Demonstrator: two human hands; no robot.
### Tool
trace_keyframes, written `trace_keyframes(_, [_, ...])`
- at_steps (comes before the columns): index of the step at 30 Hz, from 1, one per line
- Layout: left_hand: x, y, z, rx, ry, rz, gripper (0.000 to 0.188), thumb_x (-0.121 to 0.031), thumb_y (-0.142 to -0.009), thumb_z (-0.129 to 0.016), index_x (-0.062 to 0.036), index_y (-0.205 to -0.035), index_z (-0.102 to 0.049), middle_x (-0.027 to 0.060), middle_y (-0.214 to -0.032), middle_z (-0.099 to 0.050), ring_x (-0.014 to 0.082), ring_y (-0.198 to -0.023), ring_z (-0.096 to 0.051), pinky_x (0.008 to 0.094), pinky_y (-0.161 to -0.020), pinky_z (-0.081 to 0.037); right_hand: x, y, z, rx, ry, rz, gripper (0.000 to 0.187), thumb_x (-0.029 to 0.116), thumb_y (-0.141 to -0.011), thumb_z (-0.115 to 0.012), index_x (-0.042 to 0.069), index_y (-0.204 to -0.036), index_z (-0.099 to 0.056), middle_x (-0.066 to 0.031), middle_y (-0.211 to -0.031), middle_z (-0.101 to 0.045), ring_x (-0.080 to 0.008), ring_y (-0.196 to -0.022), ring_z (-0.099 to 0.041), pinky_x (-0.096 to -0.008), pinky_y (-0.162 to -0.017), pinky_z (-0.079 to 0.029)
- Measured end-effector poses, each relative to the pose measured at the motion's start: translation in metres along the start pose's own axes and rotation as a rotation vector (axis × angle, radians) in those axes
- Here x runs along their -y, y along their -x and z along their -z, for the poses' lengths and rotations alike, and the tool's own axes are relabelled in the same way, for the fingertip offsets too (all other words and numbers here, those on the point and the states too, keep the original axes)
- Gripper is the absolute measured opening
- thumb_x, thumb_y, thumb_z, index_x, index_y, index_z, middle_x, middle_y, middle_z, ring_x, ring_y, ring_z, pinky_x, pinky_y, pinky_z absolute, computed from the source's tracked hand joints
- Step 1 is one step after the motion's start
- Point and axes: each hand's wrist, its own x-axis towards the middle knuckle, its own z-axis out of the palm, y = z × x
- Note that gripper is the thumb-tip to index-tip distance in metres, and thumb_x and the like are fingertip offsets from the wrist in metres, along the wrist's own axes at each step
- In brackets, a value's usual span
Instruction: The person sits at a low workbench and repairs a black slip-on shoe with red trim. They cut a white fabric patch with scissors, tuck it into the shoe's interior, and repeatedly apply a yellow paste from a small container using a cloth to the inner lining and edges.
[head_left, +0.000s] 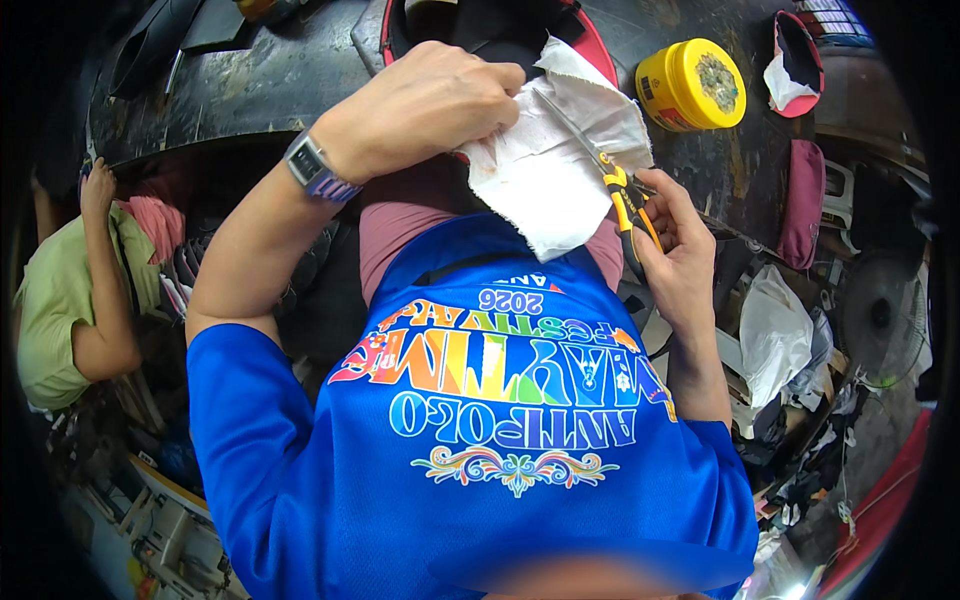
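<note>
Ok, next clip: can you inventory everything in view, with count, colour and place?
White cloth: one, white, between the hands
Scissors: one, yellow and black handles, over the cloth
Work table: one, dark, across the top
Yellow tub: one, yellow, on the table, right of the cloth
Red-rimmed item: one, black and red, top centre
Maroon cloth: one, maroon, at the table's right edge
Fan: one, dark, far right
Co-worker: one, light green top, left
Floor clutter: uncounted, mixed, lower corners, too jumbled to tell
Watch: one, dark face, left wrist
Shirt: one, blue with multicolour print, on the wearer
Left hand: one, bare, gripping the cloth
Right hand: one, bare, holding the scissors
</note>
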Motion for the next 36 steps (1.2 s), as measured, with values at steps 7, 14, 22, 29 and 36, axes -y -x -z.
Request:
trace_keyframes(7, [0.003,-0.002,-0.005,-0.075,0.130,0.068,0.012,-0.014,-0.096,-0.063,-0.0045,-0.103,-0.064,0.0105,-0.102,-0.062,0.0306,-0.091,-0.068,0.0389,-0.077,-0.055,-0.002,0.000,0.000,-0.048,0.195,0.166,0.059,-0.002,-0.079,-0.070,0.011,-0.136,-0.062,-0.0097,-0.096,-0.062,-0.0212,-0.080,-0.065,-0.0339,-0.076,-0.054])
trace_keyframes(14, [0.014,0.003,-0.004,-0.236,0.306,0.173,0.010,-0.009,-0.099,-0.060,-0.0017,-0.105,-0.057,0.0112,-0.107,-0.057,0.0298,-0.094,-0.063,0.0361,-0.084,-0.053,0.016,-0.007,0.004,0.005,0.394,0.292,0.061,0.006,-0.077,-0.074,0.015,-0.135,-0.062,-0.0128,-0.098,-0.063,-0.0309,-0.086,-0.068,-0.0391,-0.077,-0.055])
trace_keyframes(22, [0.016,-0.003,0.000,-0.162,0.355,0.180,0.010,-0.009,-0.101,-0.058,0.0002,-0.103,-0.058,0.0117,-0.108,-0.057,0.0301,-0.098,-0.062,0.0370,-0.087,-0.051,0.034,-0.016,-0.009,0.095,0.393,0.263,0.063,-0.004,-0.078,-0.070,0.008,-0.139,-0.060,-0.0141,-0.108,-0.065,-0.0245,-0.099,-0.069,-0.0358,-0.092,-0.055])
trace_keyframes(29, [0.019,-0.003,0.004,-0.193,0.363,0.217,0.016,-0.016,-0.101,-0.060,-0.0013,-0.106,-0.061,0.0135,-0.104,-0.060,0.0328,-0.097,-0.065,0.0395,-0.085,-0.051,0.022,-0.013,-0.005,0.177,0.187,0.245,0.059,-0.005,-0.082,-0.071,0.012,-0.138,-0.061,-0.0133,-0.110,-0.069,-0.0246,-0.096,-0.071,-0.0335,-0.088,-0.055])
trace_keyframes(36, [0.003,-0.021,0.019,-0.219,0.544,0.303,0.026,-0.010,-0.099,-0.065,-0.0017,-0.123,-0.062,0.0087,-0.107,-0.065,0.0188,-0.086,-0.065,0.0309,-0.078,-0.053,-0.055,-0.016,0.073,-0.563,-0.009,0.269,0.061,-0.012,-0.087,-0.064,0.006,-0.144,-0.053,-0.0022,-0.095,-0.060,-0.0063,-0.077,-0.059,-0.0200,-0.069,-0.049])
